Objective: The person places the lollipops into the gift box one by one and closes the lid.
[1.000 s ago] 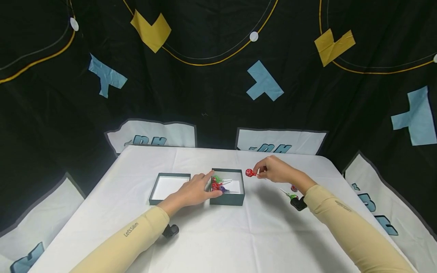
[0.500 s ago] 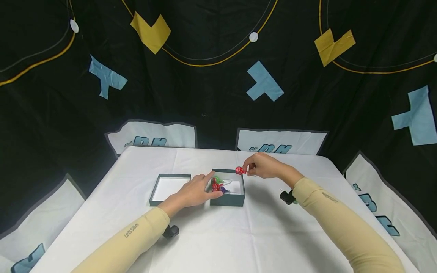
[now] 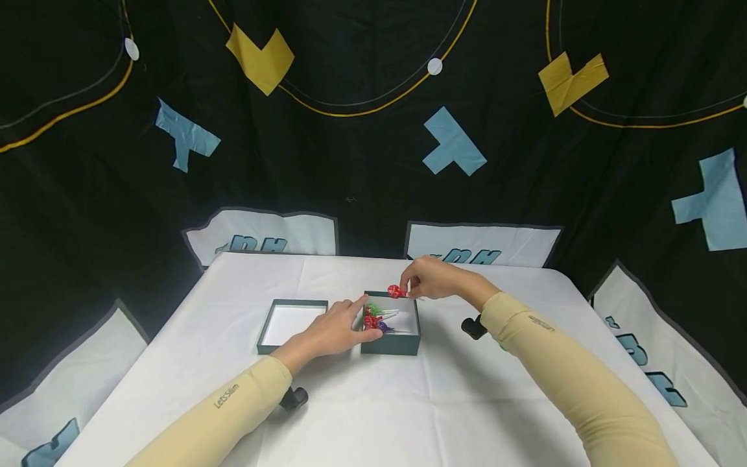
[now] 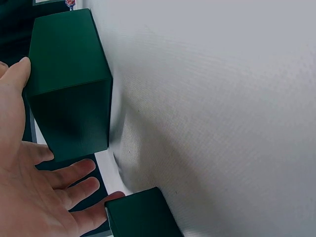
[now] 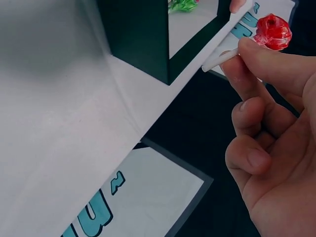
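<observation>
My right hand [image 3: 434, 277] pinches the white stick of a red-wrapped lollipop [image 3: 393, 291] between thumb and fingertips, its head over the far rim of a dark green box [image 3: 390, 346]. The right wrist view shows that lollipop [image 5: 274, 33] clearly, stick end sticking out past the fingers. Inside the box, red, green and purple lollipops [image 3: 371, 320] lie heaped at the left with their sticks pointing right. My left hand [image 3: 334, 327] rests at the box's left side, fingers fairly straight, thumb at the near corner and index finger at the far one.
A shallow green-rimmed lid with white inside [image 3: 288, 324] lies left of the box. Under my right sleeve a bit of green wrapper [image 3: 503, 347] peeks out on the white tablecloth [image 3: 373, 415]. A black curtain [image 3: 350, 162] hangs behind the table.
My right hand has carried the red lollipop leftward, from right of the box to over its far rim. The left hand stays in place at the box.
</observation>
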Motion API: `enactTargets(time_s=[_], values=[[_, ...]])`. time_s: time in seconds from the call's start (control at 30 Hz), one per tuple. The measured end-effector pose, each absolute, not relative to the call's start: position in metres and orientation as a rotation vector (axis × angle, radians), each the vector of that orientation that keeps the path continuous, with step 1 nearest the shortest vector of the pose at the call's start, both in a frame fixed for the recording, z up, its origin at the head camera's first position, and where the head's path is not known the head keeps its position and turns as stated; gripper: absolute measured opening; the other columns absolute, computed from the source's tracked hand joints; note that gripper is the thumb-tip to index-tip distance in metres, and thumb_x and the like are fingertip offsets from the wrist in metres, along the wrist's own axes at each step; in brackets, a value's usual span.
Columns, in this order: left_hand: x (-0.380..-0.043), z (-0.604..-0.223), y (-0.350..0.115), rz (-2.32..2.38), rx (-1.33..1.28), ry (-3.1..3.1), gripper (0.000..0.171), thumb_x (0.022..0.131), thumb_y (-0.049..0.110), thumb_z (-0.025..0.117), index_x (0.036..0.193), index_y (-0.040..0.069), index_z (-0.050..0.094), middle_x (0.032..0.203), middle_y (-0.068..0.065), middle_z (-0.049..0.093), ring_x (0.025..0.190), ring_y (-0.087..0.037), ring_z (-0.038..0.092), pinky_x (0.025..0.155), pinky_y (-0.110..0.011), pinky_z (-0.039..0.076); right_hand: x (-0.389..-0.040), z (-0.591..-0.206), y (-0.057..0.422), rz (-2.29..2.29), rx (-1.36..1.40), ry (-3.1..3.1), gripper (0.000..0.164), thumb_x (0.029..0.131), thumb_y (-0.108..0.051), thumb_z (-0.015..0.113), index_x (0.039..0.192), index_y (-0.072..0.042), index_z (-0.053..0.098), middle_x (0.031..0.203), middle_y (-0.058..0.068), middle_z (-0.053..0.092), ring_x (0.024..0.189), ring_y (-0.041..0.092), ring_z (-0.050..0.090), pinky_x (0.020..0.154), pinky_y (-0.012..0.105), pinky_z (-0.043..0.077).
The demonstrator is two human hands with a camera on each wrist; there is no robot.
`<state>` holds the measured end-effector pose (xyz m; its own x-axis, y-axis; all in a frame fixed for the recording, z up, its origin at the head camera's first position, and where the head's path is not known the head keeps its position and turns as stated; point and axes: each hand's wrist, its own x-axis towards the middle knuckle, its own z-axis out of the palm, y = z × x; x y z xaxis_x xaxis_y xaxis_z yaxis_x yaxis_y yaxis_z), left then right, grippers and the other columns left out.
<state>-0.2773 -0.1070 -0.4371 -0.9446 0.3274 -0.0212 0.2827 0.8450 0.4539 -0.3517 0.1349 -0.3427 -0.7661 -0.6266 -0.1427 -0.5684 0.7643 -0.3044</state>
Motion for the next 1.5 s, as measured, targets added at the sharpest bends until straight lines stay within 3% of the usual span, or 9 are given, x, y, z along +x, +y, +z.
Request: enactTargets(time_s=[0.6, 0.83, 1.5], values=[[-0.277, -0.437, -0.107, 0.694, 0.495, 2.919, 0.098, 0.085, 0.075, 0.059, 0.16, 0.019, 0.029, 0.151, -0.019, 0.047, 0.139, -0.035, 0.045, 0.106, -0.065, 0.042, -0.364, -0.348, 0.104, -0.291, -0.984, 2.618, 0.014, 0.086, -0.007, 0.079, 0.088, -0.021, 0.078, 0.089, -0.004, 0.073, 0.082, 0.018, 0.061, 0.07, 0.028, 0.057], [-0.277, -0.437, -0.107, 0.683, 0.504, 2.921, 0.098, 0.086, 0.075, 0.059, 0.161, 0.019, 0.029, 0.152, -0.021, 0.046, 0.141, -0.037, 0.044, 0.106, -0.066, 0.041, -0.368, -0.357, 0.097, -0.202, -0.978, 2.595, 0.009, 0.088, -0.007, 0.077, 0.095, -0.012, 0.08, 0.086, -0.007, 0.071, 0.082, 0.017, 0.061, 0.072, 0.03, 0.055], [-0.276, -0.435, -0.107, 0.687, 0.519, 2.917, 0.098, 0.086, 0.075, 0.058, 0.16, 0.017, 0.03, 0.152, -0.02, 0.045, 0.141, -0.036, 0.043, 0.105, -0.064, 0.043, -0.373, -0.375, 0.081, -0.032, -0.956, 2.548, 0.014, 0.084, -0.001, 0.074, 0.091, -0.012, 0.081, 0.084, -0.008, 0.07, 0.079, 0.012, 0.064, 0.079, 0.03, 0.056]])
